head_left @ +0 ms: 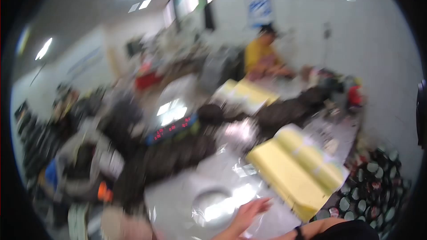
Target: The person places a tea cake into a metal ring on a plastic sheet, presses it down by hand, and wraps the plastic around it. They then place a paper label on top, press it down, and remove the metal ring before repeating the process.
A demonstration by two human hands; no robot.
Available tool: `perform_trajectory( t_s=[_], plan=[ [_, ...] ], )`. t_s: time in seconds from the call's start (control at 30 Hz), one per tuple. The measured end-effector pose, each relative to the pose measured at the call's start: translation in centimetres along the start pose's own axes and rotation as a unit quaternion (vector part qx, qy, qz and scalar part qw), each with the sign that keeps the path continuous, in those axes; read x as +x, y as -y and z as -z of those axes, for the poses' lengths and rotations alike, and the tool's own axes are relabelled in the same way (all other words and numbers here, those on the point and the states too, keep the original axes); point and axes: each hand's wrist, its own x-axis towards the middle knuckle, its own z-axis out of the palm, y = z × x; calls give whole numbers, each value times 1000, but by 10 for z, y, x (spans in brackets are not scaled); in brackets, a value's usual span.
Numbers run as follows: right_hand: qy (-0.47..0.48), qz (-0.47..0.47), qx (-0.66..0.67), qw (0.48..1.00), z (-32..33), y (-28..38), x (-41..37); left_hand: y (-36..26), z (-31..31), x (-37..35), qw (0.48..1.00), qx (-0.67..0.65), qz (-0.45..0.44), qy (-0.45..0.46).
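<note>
My left hand [250, 213] is at the bottom middle, fingers stretched out over shiny clear plastic [173, 198] on the table. A round shape shows in the plastic just left of the hand. Of my right arm, a dark sleeve, a bare forearm [318, 227] and a black wristband show at the lower edge; its fingers are hidden below the frame. Right of my left hand lies a yellow sheet with a roll-like yellow and white part [289, 173]. The whole view is smeared by motion.
Dark brown bundles [178, 155] run across the table, beside a device with red digits [171, 129]. More yellow sheets [251, 93] lie farther back. Dark pieces with pale ovals [371, 191] are heaped at the right. A person in yellow [262, 55] sits across the table.
</note>
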Motion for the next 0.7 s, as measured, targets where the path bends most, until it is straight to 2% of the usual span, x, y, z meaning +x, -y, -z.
perform_trajectory(
  t_s=[0.03,0.07,0.1,0.13,0.17,0.2,0.23,0.27,0.3,0.33,0.37,0.4,0.43,0.47,0.5,0.53,0.57,0.6,0.63,0.67,0.7],
  plan=[
    [167,-34,252,952,-46,-20,-35,62,1,15,999,28,-30,24],
    [332,-68,465,818,-30,3,-30,106,-8,21,997,55,-45,19],
    [146,-103,436,882,11,21,-50,146,-7,23,975,183,-128,-16],
    [217,-37,264,939,80,32,-24,163,-1,19,924,320,-206,-38],
    [166,45,216,961,103,19,-14,159,6,10,928,314,-191,-55],
    [16,-49,206,977,111,15,-17,145,10,1,907,294,-300,-42],
    [-133,-149,193,961,124,18,-32,128,-3,-18,876,269,-400,-26],
    [-182,-227,165,942,125,12,-42,117,-14,-60,940,258,-145,-167],
    [-234,-301,129,915,123,1,-52,108,-6,-87,861,390,-215,-245],
    [-233,-307,133,913,108,-10,-71,101,4,-116,783,438,-245,-368],
    [-117,-288,-3,951,87,-25,-93,115,16,-154,696,529,-192,-447],
    [2,-259,-139,956,75,-34,-105,127,24,-185,653,563,-99,-497],
    [0,-257,-137,957,74,-33,-108,139,28,-210,599,591,-2,-541],
    [-4,-285,-127,950,78,-30,-111,155,29,-225,596,590,5,-545],
    [-2,-310,-111,944,84,-23,-111,175,27,-241,622,602,79,-494],
    [-68,-313,-118,940,98,-13,-98,178,21,-256,643,607,161,-439],
    [-22,-329,-116,937,93,-15,-97,184,16,-263,633,596,192,-454],
    [27,-327,-110,938,82,-21,-97,170,16,-259,667,539,132,-497],
    [16,-315,-137,939,68,-23,-102,154,23,-267,686,484,69,-540],
    [-26,-307,-106,945,82,-19,-92,129,30,-282,620,526,76,-577],
    [-69,-331,-21,941,94,-29,-97,104,41,-292,554,568,72,-605]
  ],
)
